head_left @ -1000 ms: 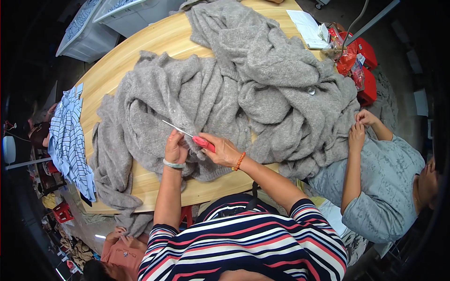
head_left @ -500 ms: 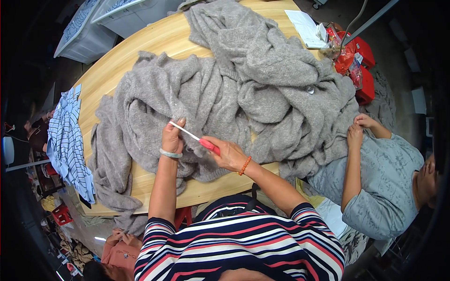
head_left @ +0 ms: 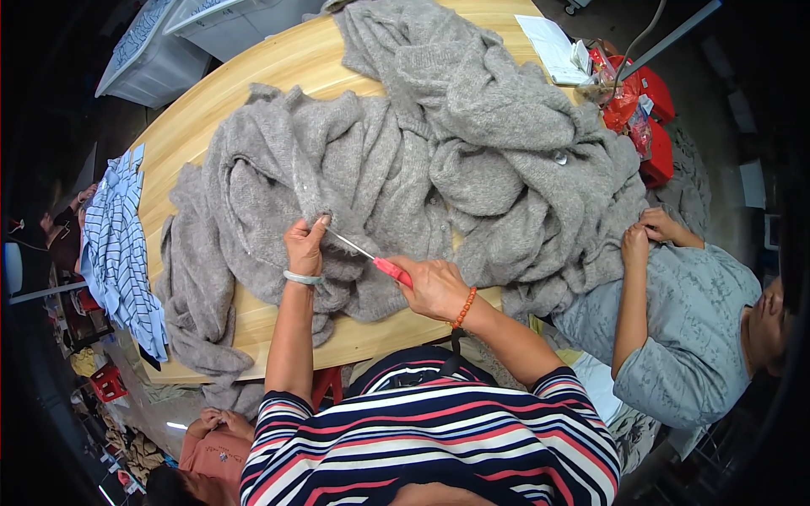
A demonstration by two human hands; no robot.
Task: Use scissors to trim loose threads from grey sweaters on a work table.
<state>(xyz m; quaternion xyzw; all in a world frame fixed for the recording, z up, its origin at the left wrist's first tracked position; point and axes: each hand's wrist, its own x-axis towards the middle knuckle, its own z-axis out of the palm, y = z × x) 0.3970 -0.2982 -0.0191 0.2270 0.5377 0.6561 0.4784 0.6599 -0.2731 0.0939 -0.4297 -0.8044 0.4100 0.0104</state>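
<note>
Red-handled tool (head_left: 388, 267): shifted rightward and slightly down since a second ago, along with the right hand (head_left: 434, 287), while the left hand (head_left: 303, 245) sits a little higher and farther left; the thin metal shaft slants up to the left fingertips instead of poking past them.
Right hand: fingers curled around the red handle; orange beaded bracelet (head_left: 463, 309) on the wrist.
Left hand: thumb and forefinger close together at a fold of cloth; whether they pinch cloth, shaft tip or both, I cannot tell. Pale bangle (head_left: 302, 277) on the wrist.
Grey knit (head_left: 384, 164): heaped in folds across the wooden table (head_left: 187, 126), under and beyond both hands, one part hanging over the near left edge.
Striped blue cloth (head_left: 118, 244): draped over the table's left edge.
White paper (head_left: 550, 49): at the far right edge, near red containers (head_left: 655, 152).
Co-worker in a grey-green top (head_left: 692, 308): at the right, both hands close together beside the knit.
</note>
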